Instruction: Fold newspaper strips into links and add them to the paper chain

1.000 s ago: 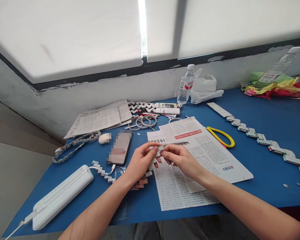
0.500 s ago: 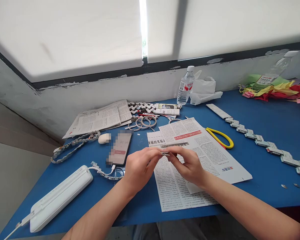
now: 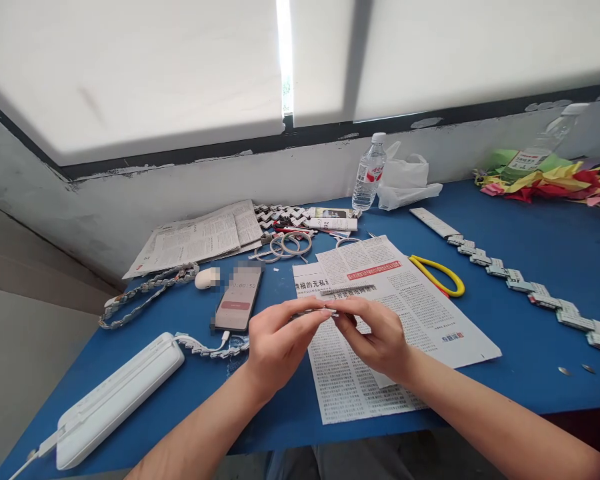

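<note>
My left hand [image 3: 283, 343] and my right hand [image 3: 377, 333] meet fingertip to fingertip over the printed newspaper sheets [image 3: 330, 380]. Both are closed, pinching a small folded paper piece [image 3: 333, 312] between thumbs and fingers; most of it is hidden. Just beyond the fingers, a narrow folded strip [image 3: 350, 291] lies on the newspaper. Yellow-handled scissors [image 3: 437, 275] rest by the sheets' right edge, their blades covered. Further right stretches a zigzag chain of folded paper [image 3: 517, 283].
A phone [image 3: 237, 303] and a white power strip [image 3: 123, 400] with cables lie left. Behind are stacked newspapers [image 3: 195, 237], cable coils [image 3: 290, 245], a water bottle [image 3: 369, 175] and a plastic bag [image 3: 407, 180]. Coloured papers [image 3: 545, 183] lie at the far right.
The fingers of my left hand have stretched further along the folded piece, and the hands have drawn slightly flatter around it. The view has shifted slightly; the table items stay put.
</note>
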The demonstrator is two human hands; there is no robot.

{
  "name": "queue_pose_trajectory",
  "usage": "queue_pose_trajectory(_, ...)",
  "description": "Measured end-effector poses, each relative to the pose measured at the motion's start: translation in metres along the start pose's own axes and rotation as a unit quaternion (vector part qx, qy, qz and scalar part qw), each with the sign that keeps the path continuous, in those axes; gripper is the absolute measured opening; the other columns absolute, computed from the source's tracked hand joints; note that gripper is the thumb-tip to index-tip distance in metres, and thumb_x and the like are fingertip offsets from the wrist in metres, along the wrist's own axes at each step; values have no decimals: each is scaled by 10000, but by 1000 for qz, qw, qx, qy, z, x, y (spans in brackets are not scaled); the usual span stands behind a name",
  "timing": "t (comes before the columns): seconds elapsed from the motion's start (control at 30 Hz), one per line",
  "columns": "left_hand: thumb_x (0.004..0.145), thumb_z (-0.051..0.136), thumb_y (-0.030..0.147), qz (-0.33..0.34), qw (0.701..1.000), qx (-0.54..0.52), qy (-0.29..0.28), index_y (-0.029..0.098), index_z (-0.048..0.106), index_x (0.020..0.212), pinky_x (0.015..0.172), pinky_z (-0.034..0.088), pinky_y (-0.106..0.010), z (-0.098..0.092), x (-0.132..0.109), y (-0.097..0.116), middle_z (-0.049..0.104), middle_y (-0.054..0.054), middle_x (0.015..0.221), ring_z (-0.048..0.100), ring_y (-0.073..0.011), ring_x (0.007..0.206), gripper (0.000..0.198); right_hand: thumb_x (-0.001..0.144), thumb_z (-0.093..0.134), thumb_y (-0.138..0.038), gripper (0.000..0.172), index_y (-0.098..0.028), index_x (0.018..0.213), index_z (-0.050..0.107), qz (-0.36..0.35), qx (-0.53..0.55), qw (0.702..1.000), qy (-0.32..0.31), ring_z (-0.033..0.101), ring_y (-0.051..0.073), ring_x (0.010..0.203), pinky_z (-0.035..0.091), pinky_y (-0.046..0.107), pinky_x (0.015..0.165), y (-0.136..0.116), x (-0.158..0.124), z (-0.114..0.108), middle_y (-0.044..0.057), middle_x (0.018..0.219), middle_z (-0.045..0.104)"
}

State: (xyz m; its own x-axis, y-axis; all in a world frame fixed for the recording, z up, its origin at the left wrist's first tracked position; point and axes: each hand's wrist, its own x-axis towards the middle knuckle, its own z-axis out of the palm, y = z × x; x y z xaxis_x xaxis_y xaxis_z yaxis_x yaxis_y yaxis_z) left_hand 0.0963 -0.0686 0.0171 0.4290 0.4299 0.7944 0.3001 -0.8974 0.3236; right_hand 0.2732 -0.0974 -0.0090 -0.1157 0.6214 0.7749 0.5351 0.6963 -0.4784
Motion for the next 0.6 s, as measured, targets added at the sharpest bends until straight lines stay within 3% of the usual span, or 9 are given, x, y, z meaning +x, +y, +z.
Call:
queue_pose_trajectory(0.37, 830, 619, 78, -16, 1000, -15, 3, 234, 687, 1006, 762, 572, -245, 3, -1, -1, 730, -55, 1016, 701, -160, 893, 244, 883, 487, -68, 322, -231, 1135, 605, -17, 14, 1000, 2, 674, 163, 664, 539, 284, 597, 0, 1, 0, 49, 850, 739)
queue_pose_trajectory(0.6, 833, 625, 123, -68, 997, -10, -41, 214, 649, 938, 744, 554, -244, 5, 1, 0, 713, -55, 980, 684, -161, 878, 142, 890, 465, -60, 320, -216, 1140, 589, -51, -36, 998, -14, 659, 165, 663, 522, 281, 587, 4, 2, 0, 53, 805, 721)
